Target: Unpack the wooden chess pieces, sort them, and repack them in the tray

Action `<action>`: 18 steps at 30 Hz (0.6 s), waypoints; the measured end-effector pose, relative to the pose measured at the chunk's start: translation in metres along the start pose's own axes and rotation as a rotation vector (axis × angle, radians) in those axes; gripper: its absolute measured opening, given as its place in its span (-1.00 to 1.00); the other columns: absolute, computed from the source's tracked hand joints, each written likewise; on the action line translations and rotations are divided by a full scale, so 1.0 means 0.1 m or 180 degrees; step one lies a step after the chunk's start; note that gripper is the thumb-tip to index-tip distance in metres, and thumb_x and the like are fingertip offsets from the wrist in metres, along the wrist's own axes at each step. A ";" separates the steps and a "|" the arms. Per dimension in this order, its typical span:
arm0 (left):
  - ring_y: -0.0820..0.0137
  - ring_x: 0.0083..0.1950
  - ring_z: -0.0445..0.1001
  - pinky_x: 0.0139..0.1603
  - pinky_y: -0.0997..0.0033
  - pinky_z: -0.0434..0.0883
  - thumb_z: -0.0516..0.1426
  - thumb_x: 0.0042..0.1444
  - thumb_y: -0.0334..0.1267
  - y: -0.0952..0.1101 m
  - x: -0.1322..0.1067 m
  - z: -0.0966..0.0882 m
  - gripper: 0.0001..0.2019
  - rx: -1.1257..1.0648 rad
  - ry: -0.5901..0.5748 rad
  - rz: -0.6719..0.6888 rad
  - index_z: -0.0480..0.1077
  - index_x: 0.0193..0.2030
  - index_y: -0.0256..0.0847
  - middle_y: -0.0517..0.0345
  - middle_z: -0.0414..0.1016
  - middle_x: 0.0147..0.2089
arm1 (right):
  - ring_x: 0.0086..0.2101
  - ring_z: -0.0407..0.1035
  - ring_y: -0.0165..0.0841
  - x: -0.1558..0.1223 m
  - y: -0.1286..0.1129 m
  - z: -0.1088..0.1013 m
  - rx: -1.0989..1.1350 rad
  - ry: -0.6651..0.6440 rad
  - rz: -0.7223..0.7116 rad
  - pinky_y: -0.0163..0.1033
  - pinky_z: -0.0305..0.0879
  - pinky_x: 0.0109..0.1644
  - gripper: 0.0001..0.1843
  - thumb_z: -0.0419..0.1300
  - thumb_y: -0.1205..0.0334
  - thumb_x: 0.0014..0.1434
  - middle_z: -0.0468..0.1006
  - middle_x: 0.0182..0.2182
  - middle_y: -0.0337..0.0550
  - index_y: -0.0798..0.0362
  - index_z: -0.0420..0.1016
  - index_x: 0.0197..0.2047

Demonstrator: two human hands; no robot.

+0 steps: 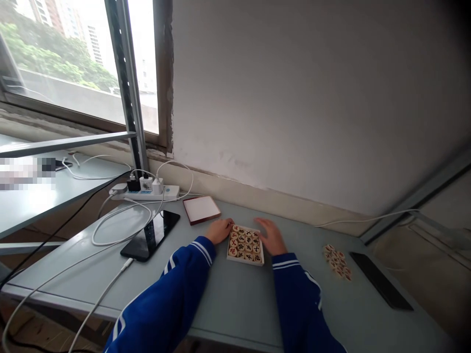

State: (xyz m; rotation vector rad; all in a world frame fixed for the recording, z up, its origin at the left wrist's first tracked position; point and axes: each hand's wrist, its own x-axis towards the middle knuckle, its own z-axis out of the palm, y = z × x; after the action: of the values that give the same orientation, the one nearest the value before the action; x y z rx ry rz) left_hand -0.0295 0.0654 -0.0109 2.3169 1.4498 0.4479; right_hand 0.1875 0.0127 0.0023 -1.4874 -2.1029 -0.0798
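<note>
A small white box (245, 259) filled with round wooden Chinese chess pieces (245, 243) lies on the grey table (235, 304) in front of me. My left hand (220, 230) rests against the box's left side with its fingers curled at the upper left corner. My right hand (271, 236) lies flat against the box's right side, fingers together and stretched toward the wall. Both arms wear blue sleeves with white stripes. The box's lid (201, 209), white with a dark red edge, lies apart to the upper left.
A loose heap of chess pieces (336, 261) sits to the right, beside a flat black strip (380, 279). A black phone (151, 235) on a white cable lies left of me. A power strip (145, 190) with chargers runs along the wall under the window.
</note>
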 end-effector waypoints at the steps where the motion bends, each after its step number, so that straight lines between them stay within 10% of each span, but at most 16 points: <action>1: 0.29 -0.12 0.40 -0.17 0.39 0.28 -0.17 0.19 -0.15 0.00 0.00 -0.01 -0.67 0.0016 -0.0027 -0.0009 0.34 -0.09 -0.09 0.08 0.46 -0.17 | -0.03 0.19 -0.32 0.11 -0.15 0.09 0.0131 -0.0246 -0.0219 -0.16 0.13 0.02 -0.52 0.01 0.36 0.04 0.36 -0.01 -0.16 -0.03 0.27 0.07; 10: 0.28 -0.11 0.39 -0.17 0.39 0.29 -0.15 0.17 -0.12 -0.04 0.03 0.01 -0.68 0.0027 0.0028 0.0062 0.37 -0.12 -0.08 0.10 0.46 -0.16 | -0.17 0.30 -0.29 0.22 -0.40 0.34 0.0323 -0.0189 -0.0001 -0.16 0.16 -0.11 -0.79 0.18 0.26 0.00 0.50 -0.25 -0.18 -0.03 0.45 -0.22; 18: 0.29 -0.13 0.39 -0.17 0.39 0.29 -0.14 0.17 -0.09 -0.06 0.03 0.02 -0.66 -0.0058 0.0076 0.0087 0.38 -0.12 -0.09 0.09 0.46 -0.17 | -0.42 0.31 -0.37 -0.05 0.45 0.05 0.1111 0.0161 0.1595 -0.19 0.25 -0.27 -0.66 0.11 0.13 -0.02 0.49 -0.31 -0.14 0.04 0.38 -0.15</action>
State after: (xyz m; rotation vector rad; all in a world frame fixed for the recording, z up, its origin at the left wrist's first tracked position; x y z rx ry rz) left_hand -0.0322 0.0703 -0.0152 2.3271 1.4208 0.4959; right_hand 0.2264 0.0277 -0.0157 -1.7128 -1.5488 0.4100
